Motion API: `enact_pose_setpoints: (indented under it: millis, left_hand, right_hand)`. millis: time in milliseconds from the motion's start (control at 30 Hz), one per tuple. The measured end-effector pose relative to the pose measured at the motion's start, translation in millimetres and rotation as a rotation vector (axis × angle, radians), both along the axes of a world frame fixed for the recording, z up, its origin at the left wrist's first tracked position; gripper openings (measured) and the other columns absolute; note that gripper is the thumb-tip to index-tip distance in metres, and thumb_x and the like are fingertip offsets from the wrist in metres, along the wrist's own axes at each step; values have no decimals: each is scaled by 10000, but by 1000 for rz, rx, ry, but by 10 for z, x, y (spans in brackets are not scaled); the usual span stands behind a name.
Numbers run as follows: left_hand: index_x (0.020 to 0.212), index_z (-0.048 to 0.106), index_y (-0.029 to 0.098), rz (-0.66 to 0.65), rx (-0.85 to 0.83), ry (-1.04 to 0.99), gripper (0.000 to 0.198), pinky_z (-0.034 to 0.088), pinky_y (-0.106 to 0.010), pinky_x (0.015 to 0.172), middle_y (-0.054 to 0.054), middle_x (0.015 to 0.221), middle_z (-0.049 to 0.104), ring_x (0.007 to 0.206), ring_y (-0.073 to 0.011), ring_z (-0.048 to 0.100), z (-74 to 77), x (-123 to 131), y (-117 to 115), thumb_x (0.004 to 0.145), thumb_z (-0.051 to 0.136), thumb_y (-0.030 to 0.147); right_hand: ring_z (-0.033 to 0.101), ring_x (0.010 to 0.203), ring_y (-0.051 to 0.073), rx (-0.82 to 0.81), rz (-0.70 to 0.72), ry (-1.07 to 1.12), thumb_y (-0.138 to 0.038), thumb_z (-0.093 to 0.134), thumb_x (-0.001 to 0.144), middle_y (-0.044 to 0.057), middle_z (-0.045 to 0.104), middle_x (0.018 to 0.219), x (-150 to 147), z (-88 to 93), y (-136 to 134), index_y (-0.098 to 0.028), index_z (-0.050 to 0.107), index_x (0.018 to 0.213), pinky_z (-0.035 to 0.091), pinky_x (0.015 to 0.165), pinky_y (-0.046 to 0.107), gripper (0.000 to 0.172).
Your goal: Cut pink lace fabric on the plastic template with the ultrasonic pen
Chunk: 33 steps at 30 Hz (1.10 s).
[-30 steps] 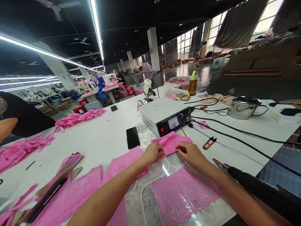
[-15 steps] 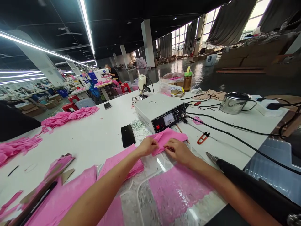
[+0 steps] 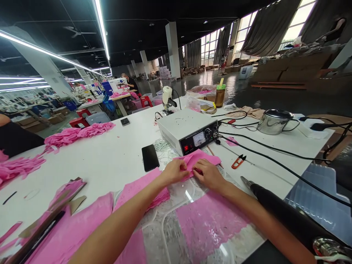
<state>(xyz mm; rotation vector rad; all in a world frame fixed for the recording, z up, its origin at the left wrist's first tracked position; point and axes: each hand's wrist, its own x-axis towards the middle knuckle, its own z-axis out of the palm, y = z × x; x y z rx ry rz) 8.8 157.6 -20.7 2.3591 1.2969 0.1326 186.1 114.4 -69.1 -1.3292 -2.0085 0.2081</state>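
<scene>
A folded piece of pink fabric lies on the white table just in front of a white control box with a dial. My left hand pinches the fabric's near left edge, fingers closed. Close beside it, my right hand presses and grips the same edge, with the fingertips of both hands almost touching. Under my forearms a clear plastic sheet covers pink lace pieces.
A black phone lies left of my hands, red thread snips to the right. A black handheld tool with a cable rests at the right. A steel pot, bottle and pink fabric heaps sit farther off. Another person's arm shows at far left.
My hands have drawn closer together on the pink fabric's near edge. The view has shifted slightly; the person at the left moved a little out of frame.
</scene>
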Motion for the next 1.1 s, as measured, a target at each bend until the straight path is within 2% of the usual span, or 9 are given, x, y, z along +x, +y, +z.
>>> enact_pose_setpoints:
  millis: [100,200,300,433,533,767,900,1100]
  left_hand:
    - [1202,593,158,24,196,45,327,495,-482,953,-98,1255,586,1123,-252,589,-22,76,-151,944,620,357]
    - [1094,626,145,34,343,73,224,457,-488,980,-81,1177,615,1119,-247,579,-44,143,-243,941,620,309]
    - [932,643,144,1,448,74,90,453,-443,933,-74,1019,651,1023,-235,597,-17,138,-289,944,570,197]
    - [845,629,175,-106,548,29,158,434,-386,828,-78,887,653,887,-229,589,42,3,-439,935,505,138]
    - [852,618,183,-212,571,-17,210,418,-356,762,-60,832,638,807,-209,565,22,-137,-685,956,443,132]
    - [860,599,177,-436,494,-131,225,390,-317,682,-31,748,590,695,-177,513,-121,-267,-1351,968,408,132]
    - [861,592,170,-485,481,-155,206,379,-326,677,-37,739,582,680,-182,500,-144,-224,-1480,941,412,110]
    - [799,567,169,-543,463,-117,183,379,-341,657,-41,719,568,652,-187,472,-125,-185,-1530,901,431,103]
  right_hand:
    - [587,758,190,23,1,-11,-147,563,861,45,651,784,1,13,-7,-195,657,733,457,695,309,166]
    - [586,796,197,52,-10,-23,-170,546,883,47,654,809,12,24,-12,-202,644,739,465,725,316,176]
    - [575,814,217,82,-51,-48,-144,539,861,63,655,824,55,27,1,-196,640,753,462,748,342,156]
    - [563,831,249,110,-111,-88,-32,548,733,87,652,829,193,38,-53,-181,643,767,445,758,373,180]
    - [557,833,244,117,-97,-107,-1,540,697,78,647,846,339,45,-282,-182,641,797,446,758,368,231]
    - [562,830,221,159,3,-113,-5,510,791,83,634,897,612,-42,-1113,-165,633,897,483,747,363,228]
    - [573,836,217,162,-7,-104,-15,520,831,83,631,908,670,-116,-1326,-163,626,958,511,738,366,222]
    - [593,849,214,162,-51,-66,-11,504,835,78,638,915,731,-165,-1388,-177,627,989,549,728,368,258]
